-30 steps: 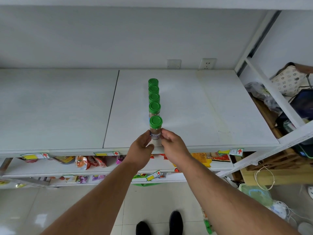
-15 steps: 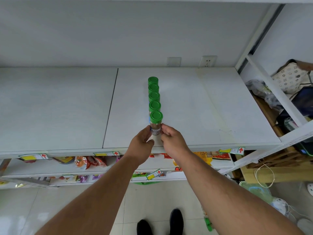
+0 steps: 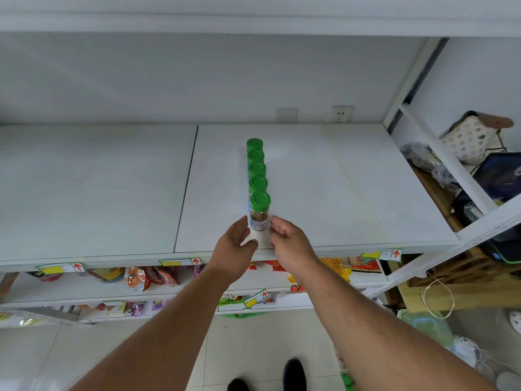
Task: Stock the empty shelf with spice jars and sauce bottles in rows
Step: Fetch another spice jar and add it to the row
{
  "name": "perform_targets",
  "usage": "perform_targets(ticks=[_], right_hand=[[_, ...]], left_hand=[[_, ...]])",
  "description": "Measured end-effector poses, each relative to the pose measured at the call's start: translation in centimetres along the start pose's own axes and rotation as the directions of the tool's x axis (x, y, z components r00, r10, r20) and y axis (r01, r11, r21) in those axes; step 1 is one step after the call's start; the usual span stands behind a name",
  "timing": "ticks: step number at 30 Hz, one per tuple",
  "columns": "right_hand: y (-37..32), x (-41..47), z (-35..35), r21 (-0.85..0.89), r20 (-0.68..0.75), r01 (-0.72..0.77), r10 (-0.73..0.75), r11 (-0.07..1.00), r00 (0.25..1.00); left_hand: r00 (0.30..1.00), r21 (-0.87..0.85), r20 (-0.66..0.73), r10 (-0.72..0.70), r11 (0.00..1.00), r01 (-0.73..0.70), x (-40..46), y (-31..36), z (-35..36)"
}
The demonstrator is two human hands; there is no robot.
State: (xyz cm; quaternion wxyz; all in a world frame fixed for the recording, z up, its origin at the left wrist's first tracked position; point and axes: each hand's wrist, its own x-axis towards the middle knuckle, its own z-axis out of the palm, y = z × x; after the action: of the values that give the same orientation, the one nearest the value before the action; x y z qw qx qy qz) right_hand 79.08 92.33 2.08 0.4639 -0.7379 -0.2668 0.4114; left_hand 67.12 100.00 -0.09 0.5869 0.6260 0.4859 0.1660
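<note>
Five green-capped jars (image 3: 257, 182) stand in one straight row on the white shelf (image 3: 324, 193), front jar (image 3: 259, 211) near the edge. Left hand (image 3: 235, 245) and right hand (image 3: 286, 241) flank it, fingers loose, holding nothing. Two sockets (image 3: 313, 115) behind; snacks (image 3: 146, 277) below.

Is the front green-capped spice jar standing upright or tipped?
Upright: the front green-capped spice jar stands on the white shelf, cap on top, in line with the row.

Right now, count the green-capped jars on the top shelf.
5, in one front-to-back row on the shelf: back jar, second, third, fourth, front jar nearest the edge. None seems hidden.
</note>
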Motion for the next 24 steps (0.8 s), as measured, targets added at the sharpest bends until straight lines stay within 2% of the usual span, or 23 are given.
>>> perform_targets(ticks=[5, 12, 15, 19, 24], right_hand=[[-0.2, -2.2, -0.3, 0.012, -0.008, -0.015, 0.015, 1.000, 1.000], [0.3, -5.7, -0.4, -0.077, 0.055, 0.018, -0.013, 0.997, 0.998], [0.8, -6.7, 0.3, -0.141, 0.164, 0.091, -0.067, 0.986, 0.984], [1.8, -9.0, 1.7, -0.175, 0.428, 0.226, -0.133, 0.958, 0.894], [2.9, -14.9, 3.3, -0.181, 0.692, 0.348, -0.132, 0.920, 0.710]], left_hand=[[0.998, -0.009, -0.038, 0.047, 0.999, -0.047, -1.5, -0.2, -1.0], [0.981, -0.058, -0.190, 0.041, 0.997, -0.053, -6.3, -1.5, -3.3], [0.957, -0.076, -0.291, 0.012, 0.996, -0.035, -10.3, -1.9, -3.5], [0.870, -0.133, -0.490, -0.046, 0.991, -0.022, -16.5, -4.0, -2.6], [0.699, -0.259, -0.692, -0.182, 0.966, -0.005, -26.7, -7.8, -0.1]])
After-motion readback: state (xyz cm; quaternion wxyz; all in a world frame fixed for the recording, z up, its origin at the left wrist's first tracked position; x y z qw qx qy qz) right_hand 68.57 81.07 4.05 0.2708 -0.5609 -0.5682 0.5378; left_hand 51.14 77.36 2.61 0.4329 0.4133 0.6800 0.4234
